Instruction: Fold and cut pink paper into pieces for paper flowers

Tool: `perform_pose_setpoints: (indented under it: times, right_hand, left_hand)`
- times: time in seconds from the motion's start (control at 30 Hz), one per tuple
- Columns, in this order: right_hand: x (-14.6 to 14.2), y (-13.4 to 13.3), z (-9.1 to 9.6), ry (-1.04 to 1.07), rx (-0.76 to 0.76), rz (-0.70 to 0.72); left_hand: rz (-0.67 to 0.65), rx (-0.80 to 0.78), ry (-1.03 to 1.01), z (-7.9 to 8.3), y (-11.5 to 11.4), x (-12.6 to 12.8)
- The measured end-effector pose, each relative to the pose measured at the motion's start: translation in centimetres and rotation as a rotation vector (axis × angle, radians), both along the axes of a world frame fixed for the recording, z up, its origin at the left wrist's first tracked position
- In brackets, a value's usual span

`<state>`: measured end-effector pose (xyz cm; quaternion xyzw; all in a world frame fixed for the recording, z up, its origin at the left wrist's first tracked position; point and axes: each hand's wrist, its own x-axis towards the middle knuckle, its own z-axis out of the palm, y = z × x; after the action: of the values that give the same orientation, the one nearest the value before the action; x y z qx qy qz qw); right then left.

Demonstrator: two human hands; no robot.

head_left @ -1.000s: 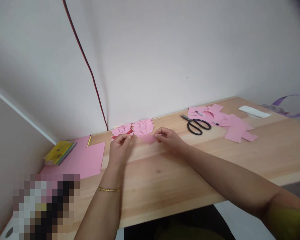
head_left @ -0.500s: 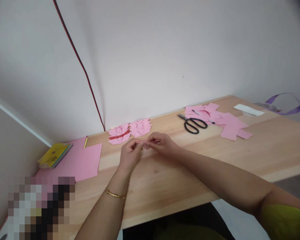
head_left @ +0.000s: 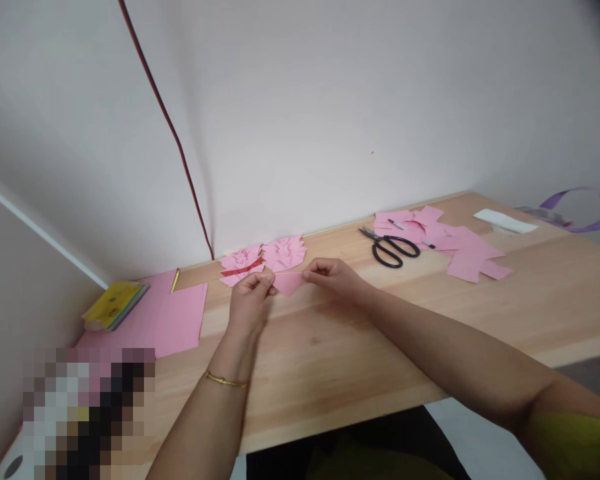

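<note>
A small piece of pink paper [head_left: 289,283] is stretched between my two hands above the wooden table [head_left: 340,360]. My left hand [head_left: 250,297] pinches its left end, and my right hand [head_left: 333,277] pinches the right end. Between them the paper shows a straight upper edge and narrows to a point below. Just behind my hands lie folded pink paper pieces [head_left: 284,253] in two groups, with a red strip [head_left: 243,268] across the left one.
Black-handled scissors [head_left: 389,247] lie to the right, beside scattered pink paper pieces [head_left: 473,250] with pens on them. Farther right is a white strip [head_left: 505,221]. Large pink sheets [head_left: 175,320], a yellow pencil [head_left: 175,281] and a yellow packet [head_left: 113,305] are at the left.
My hands have moved apart, the left one leftward, and more of the pink paper shows between them. The camera view has shifted slightly.
</note>
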<state>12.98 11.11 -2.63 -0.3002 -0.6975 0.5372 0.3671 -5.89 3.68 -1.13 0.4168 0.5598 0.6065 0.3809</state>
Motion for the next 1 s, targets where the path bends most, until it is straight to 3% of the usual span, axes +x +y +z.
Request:
perform_pose_setpoints:
  times: [0.13, 0.27, 0.4, 0.5, 0.57, 0.6, 0.73, 0.9, 1.0]
  right_hand:
    - [0.2, 0.3, -0.1, -0.104, 0.003, 0.01]
    - [0.4, 0.5, 0.3, -0.489, 0.278, -0.067]
    - [0.3, 0.3, 0.1, -0.798, 0.476, -0.127]
    - [0.2, 0.2, -0.1, -0.822, 0.477, -0.136]
    - [0.2, 0.3, -0.1, -0.819, 0.456, -0.159]
    - [0.2, 0.4, 0.0, -0.822, 0.449, -0.181]
    - [0.3, 0.3, 0.2, -0.779, 0.476, -0.248]
    - [0.3, -0.6, 0.2, -0.741, 0.485, 0.007]
    - [0.7, -0.4, 0.4, -0.796, 0.485, 0.034]
  left_hand:
    - [0.011, -0.058, 0.078, -0.6, 0.0, 0.0]
    - [-0.029, -0.143, 0.513, -1.4, 0.0, -0.6]
    - [-0.003, 0.08, 0.938, -1.2, -0.2, -0.4]
    - [-0.283, 0.235, 1.007, -0.9, -0.5, 0.6]
    - [-0.507, 0.251, 1.045, -0.7, -0.8, 1.3]
    - [-0.556, 0.246, 1.07, -0.7, -1.0, 1.6]
    - [-0.622, 0.192, 1.217, -0.5, -1.6, 2.0]
    - [-0.657, 0.155, 1.29, -0.1, -2.0, 1.8]
    - [-0.671, 0.129, 1.316, -0.1, -2.3, 1.7]
